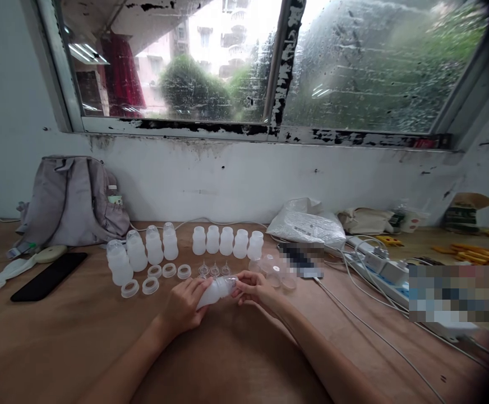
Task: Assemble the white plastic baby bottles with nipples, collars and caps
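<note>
My left hand [189,303] is closed around the body of a frosted baby bottle [211,293], tilted with its top to the right. The fingers of my right hand [255,289] pinch the clear cap [229,282] at its top end. Just beyond my hands lie three clear bottle teats [214,270] and several white collar rings [169,270]. Several capped bottles [154,246] stand behind the rings at the left. A row of open bottles [226,242] stands further back, and loose clear caps [275,275] lie beside my right hand.
A black phone [49,276] and a grey backpack [74,199] are at the left. A silvery plastic bag [307,221] lies against the wall. White cables [366,331] and a power strip [390,286] run across the right side, with yellow pieces [467,252] beyond.
</note>
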A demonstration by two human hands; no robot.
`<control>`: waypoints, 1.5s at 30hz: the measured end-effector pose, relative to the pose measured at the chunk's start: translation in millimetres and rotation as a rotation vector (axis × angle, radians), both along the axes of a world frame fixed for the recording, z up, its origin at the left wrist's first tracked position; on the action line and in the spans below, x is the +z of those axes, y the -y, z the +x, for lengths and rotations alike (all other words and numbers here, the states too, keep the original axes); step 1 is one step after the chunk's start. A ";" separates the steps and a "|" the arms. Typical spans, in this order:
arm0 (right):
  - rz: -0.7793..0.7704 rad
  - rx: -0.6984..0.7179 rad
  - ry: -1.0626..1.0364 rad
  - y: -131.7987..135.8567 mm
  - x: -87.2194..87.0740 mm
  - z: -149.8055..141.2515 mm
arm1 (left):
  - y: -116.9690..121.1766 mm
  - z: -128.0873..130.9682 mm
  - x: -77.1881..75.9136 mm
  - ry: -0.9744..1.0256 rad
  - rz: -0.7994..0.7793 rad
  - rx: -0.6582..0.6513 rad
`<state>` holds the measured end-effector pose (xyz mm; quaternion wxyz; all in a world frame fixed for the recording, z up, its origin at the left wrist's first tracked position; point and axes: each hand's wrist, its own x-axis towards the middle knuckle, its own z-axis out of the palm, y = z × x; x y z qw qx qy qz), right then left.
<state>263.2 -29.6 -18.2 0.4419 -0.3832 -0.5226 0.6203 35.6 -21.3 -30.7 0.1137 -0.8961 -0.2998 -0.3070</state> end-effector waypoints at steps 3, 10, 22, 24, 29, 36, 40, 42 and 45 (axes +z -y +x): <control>-0.012 0.047 0.000 -0.1 -0.6 4.6 | 1.2 0.9 -0.2 -0.015 -0.016 -0.001; -0.021 0.081 -0.063 2.2 0.1 3.7 | 1.0 2.6 -2.6 0.023 -0.039 -0.015; -0.081 0.172 -0.436 7.2 2.8 -15.4 | 13.4 21.5 3.3 0.382 -0.365 -0.001; -0.094 0.154 -0.443 7.5 3.2 -15.8 | 13.7 21.7 3.9 0.443 -0.434 0.001; -0.104 0.032 -0.411 5.9 0.2 -16.4 | 10.6 21.4 2.5 0.590 -0.578 -0.055; -0.071 0.031 -0.318 9.7 1.6 -23.5 | 4.2 24.5 -9.4 0.601 -0.738 -0.181; -0.063 0.020 -0.277 11.0 2.3 -26.6 | 4.0 28.6 -14.8 0.657 -0.862 -0.349; -0.060 0.015 -0.272 10.2 1.4 -26.9 | 5.4 30.1 -14.8 0.651 -0.857 -0.336; -0.050 -0.002 -0.285 8.0 -0.6 -25.9 | 9.7 29.8 -6.4 0.614 -0.729 -0.209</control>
